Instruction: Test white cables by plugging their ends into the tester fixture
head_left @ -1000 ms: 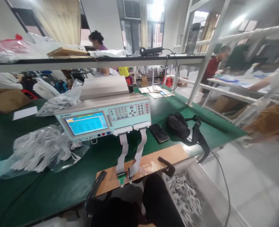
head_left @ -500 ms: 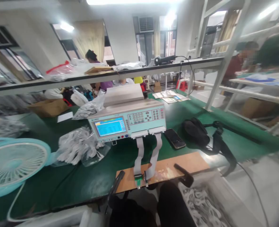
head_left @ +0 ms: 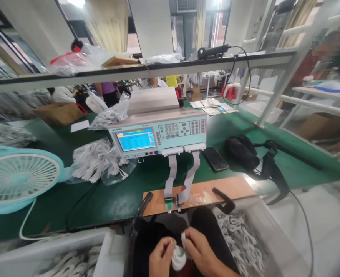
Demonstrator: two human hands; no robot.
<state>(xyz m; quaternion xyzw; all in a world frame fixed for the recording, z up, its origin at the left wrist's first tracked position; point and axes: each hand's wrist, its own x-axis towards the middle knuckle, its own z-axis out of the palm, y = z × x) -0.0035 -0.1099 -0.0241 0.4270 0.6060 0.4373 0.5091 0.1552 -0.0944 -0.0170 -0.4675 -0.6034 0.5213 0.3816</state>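
Note:
A coiled white cable (head_left: 178, 259) hangs between my hands, low in the view above my lap. My left hand (head_left: 160, 257) pinches one side of it, with thumb and fingertips together. On the other side my right hand (head_left: 199, 249) is closed on an upright white end of the cable. In front of the hands, two grey ribbon leads run from the tester (head_left: 158, 134) down to a green connector board (head_left: 170, 204) and a second small connector (head_left: 178, 207) at the near edge of a wooden board (head_left: 207, 195).
White bins of coiled cables stand at left (head_left: 103, 254) and right (head_left: 269, 219). A light-blue fan (head_left: 20, 179), bagged cables (head_left: 90, 159), a phone (head_left: 215, 158) and a black strap bag (head_left: 241, 151) lie on the green bench. Several people are beyond the shelf (head_left: 187, 66).
Both my hands have come into view at the bottom with the white cable between them. The camera has tipped downward, so more of both bins shows.

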